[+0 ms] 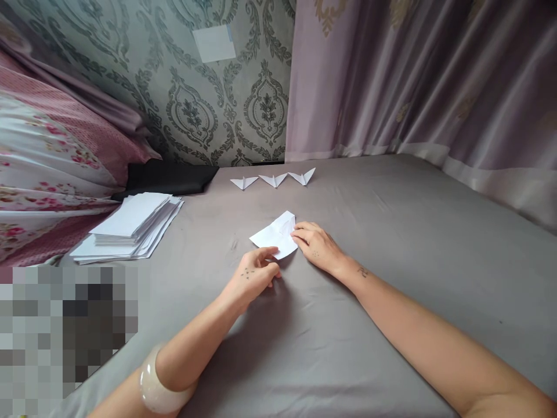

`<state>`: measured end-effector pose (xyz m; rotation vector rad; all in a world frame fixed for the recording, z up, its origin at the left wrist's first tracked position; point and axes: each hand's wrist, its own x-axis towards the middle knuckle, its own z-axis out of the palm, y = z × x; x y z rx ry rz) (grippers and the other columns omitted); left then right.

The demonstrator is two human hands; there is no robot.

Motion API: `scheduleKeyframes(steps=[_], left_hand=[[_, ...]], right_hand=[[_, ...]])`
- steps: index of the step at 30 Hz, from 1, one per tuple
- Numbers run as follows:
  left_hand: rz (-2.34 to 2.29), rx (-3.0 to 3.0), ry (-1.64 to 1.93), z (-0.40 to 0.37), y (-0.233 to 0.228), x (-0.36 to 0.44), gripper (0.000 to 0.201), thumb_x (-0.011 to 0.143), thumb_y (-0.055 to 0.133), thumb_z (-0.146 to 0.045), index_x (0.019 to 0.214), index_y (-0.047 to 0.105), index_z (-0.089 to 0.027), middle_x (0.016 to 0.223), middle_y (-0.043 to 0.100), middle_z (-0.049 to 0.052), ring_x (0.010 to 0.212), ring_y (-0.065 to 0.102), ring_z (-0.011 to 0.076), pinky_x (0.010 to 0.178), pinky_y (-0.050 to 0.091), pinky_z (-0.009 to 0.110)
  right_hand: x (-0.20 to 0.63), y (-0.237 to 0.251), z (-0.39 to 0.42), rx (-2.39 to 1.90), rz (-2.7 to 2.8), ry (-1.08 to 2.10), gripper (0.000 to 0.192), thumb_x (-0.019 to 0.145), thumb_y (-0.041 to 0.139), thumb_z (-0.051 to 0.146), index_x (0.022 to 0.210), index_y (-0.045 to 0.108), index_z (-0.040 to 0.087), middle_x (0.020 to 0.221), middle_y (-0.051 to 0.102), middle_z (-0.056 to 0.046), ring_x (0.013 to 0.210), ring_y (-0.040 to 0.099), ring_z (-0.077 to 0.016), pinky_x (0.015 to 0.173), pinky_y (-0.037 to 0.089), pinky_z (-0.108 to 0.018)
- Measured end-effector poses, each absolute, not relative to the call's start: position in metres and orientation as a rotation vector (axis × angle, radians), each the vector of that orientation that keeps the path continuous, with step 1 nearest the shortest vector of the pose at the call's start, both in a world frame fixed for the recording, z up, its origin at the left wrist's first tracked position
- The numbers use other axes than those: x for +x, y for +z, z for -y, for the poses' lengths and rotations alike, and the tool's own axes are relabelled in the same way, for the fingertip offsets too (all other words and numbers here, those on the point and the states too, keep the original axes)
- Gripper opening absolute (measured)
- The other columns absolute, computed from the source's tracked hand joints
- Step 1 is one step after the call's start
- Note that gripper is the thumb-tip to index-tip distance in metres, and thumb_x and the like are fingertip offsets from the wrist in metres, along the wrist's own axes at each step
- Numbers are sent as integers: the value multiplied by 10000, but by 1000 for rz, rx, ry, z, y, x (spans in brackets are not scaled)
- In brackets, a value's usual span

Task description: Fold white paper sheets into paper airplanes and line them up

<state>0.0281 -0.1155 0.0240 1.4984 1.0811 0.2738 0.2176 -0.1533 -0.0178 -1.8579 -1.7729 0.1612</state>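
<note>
A partly folded white paper sheet (273, 235) lies on the grey bed sheet (391, 244). My left hand (255, 276) rests at the paper's near edge, fingertips touching it. My right hand (315, 247) presses its fingers flat on the paper's right side, holding a fold down. Further back, three finished white folded paper shapes (273, 179) lie in a row near the wall.
A stack of white paper sheets (130, 229) sits at the left. A black cloth (174, 177) lies behind it by the patterned wall. Pink floral bedding (52, 162) rises at the left, and mauve curtains (435, 81) hang along the back right.
</note>
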Motion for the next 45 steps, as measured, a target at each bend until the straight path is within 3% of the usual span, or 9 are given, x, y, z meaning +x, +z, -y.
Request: scheduleKeyframes(steps=[3, 7, 12, 15, 18, 23, 29, 34, 45], left_hand=[[-1077, 1758, 306, 113, 16, 25, 465, 699, 521, -167, 1158, 599, -172, 963, 572, 46, 582, 484, 93, 553, 417, 229], [-997, 2368, 488, 108, 0, 20, 370, 757, 508, -163, 1103, 632, -204, 983, 485, 72, 717, 509, 157, 635, 457, 285], [-734, 2879, 530, 95, -4, 26, 456, 799, 428, -51, 1185, 598, -224, 1244, 522, 107, 1129, 452, 293, 918, 418, 446], [-425, 2892, 333, 84, -2, 34, 479, 870, 315, -35, 1220, 579, -226, 1291, 564, 68, 1237, 437, 250, 1015, 374, 396], [-277, 2863, 270, 77, 1, 35, 482, 874, 294, -25, 1213, 588, -203, 1257, 595, 74, 1200, 488, 219, 1009, 384, 343], [-272, 2938, 239, 79, 9, 30, 469, 805, 381, 2, 1149, 643, -180, 1134, 604, 119, 1027, 525, 250, 850, 442, 345], [-475, 2747, 286, 83, 7, 38, 249, 918, 458, -222, 985, 699, -212, 975, 641, 71, 932, 569, 210, 754, 428, 275], [-609, 2602, 330, 78, 5, 45, 253, 918, 476, -316, 882, 711, -229, 910, 659, 48, 894, 596, 192, 676, 403, 242], [-661, 2433, 350, 77, 9, 44, 215, 892, 488, -276, 887, 689, -202, 927, 672, 44, 861, 608, 184, 738, 416, 247]], right_hand=[[216, -16, 155, -1863, 1834, 134, 236, 923, 486, 162, 946, 720, 190, 1096, 645, -72, 1024, 549, -191, 870, 461, -321], [219, -11, 156, -1828, 1928, 158, 246, 928, 465, 139, 950, 706, 184, 1038, 651, -66, 979, 542, -178, 848, 463, -311], [232, -4, 159, -1731, 2124, 216, 303, 915, 432, 96, 1058, 682, 192, 1087, 639, -74, 1014, 548, -185, 861, 466, -322], [237, -2, 163, -1685, 2180, 227, 376, 896, 402, 53, 1143, 650, 189, 1151, 620, -77, 1060, 533, -191, 883, 464, -327], [234, 0, 170, -1689, 2207, 205, 412, 883, 383, 28, 1168, 638, 182, 1159, 613, -80, 1052, 524, -194, 890, 460, -334], [227, 1, 184, -1658, 2274, 169, 405, 883, 385, 30, 1159, 640, 182, 1132, 619, -84, 1023, 525, -199, 888, 461, -346], [234, -9, 185, -1601, 2199, 184, 418, 870, 383, 14, 1140, 650, 188, 1142, 637, -70, 1020, 542, -194, 900, 469, -360], [242, -14, 184, -1530, 2177, 213, 422, 860, 402, 16, 1126, 663, 214, 1174, 650, -62, 1073, 563, -191, 912, 481, -369], [245, -6, 189, -1453, 2395, 33, 397, 868, 405, 27, 1130, 658, 185, 1188, 656, -89, 1077, 577, -217, 869, 501, -365]])
